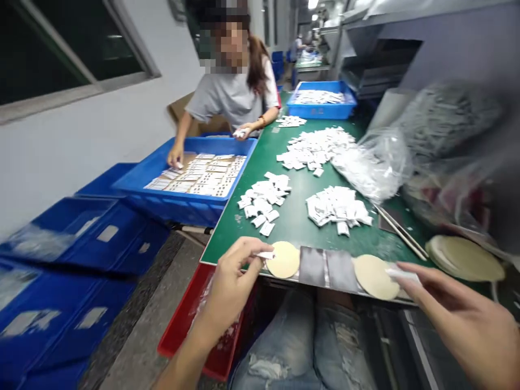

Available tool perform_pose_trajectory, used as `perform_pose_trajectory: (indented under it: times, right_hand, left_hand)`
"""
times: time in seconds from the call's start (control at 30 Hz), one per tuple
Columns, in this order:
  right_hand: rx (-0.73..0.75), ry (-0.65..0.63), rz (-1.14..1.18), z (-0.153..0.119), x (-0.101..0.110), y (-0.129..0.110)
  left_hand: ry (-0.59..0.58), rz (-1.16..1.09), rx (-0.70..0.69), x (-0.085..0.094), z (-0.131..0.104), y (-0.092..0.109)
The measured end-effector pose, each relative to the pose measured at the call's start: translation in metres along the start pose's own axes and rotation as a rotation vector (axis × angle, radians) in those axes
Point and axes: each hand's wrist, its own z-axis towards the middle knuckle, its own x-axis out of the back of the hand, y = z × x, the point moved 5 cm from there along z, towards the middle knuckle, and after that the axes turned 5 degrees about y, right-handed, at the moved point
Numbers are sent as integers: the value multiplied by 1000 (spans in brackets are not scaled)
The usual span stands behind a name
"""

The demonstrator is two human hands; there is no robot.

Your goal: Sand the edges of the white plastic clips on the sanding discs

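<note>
My left hand (240, 271) pinches a small white plastic piece (265, 254) at the left edge of a round cream disc (284, 260). On the other side, my right hand (455, 309) holds a second white piece (403, 277) between thumb and fingers, at the right edge of another cream disc (376, 277). Two dark grey pads (312, 266) lie between the discs along the table's front edge. Beyond them are two heaps of similar white pieces, a left heap (264, 200) and a right heap (336, 208).
Across the green table (298, 189), a co-worker (231, 92) handles pieces over a blue crate (162, 203). A larger white pile (319, 145) and a clear plastic bag (377, 162) lie farther back. Thin sticks (400, 232) rest at right. A red bin (190, 319) stands below.
</note>
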Motion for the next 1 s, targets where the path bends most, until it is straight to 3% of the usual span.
perform_pose_trajectory:
  times: [0.1, 0.23, 0.43, 0.53, 0.6, 0.63, 0.73, 0.77, 0.87, 0.93, 1.0]
  right_hand:
    - [-38, 5, 133, 16, 0, -9]
    - [36, -82, 166, 19, -12, -13]
    - [23, -157, 206, 20, -12, -5]
    - [15, -362, 152, 31, -15, -6]
    - [75, -496, 103, 40, -18, -8]
    - [110, -491, 63, 47, -18, -8]
    - [151, -263, -55, 68, -12, -3]
    - [149, -270, -59, 71, -14, -1]
    - [161, -458, -23, 69, -26, 0]
    - [159, -377, -35, 71, -22, 1]
    - [160, -350, -40, 72, -19, 1]
  left_hand:
    - [-95, 70, 1, -7, 11, 8]
    - [-147, 67, 127, -15, 15, -3]
    - [-123, -126, 175, -15, 15, -12]
    - [-142, -91, 137, -14, 23, -13]
    - [-257, -83, 159, -20, 31, -15]
    - [-323, -50, 167, -23, 36, -15]
    - [-427, 169, 82, -28, 50, -9]
    - [-452, 224, 38, -30, 53, -5]
    - [-515, 257, -13, -33, 61, 3]
    - [-518, 215, 11, -32, 66, 5]
    - [-614, 143, 74, -34, 67, 3]
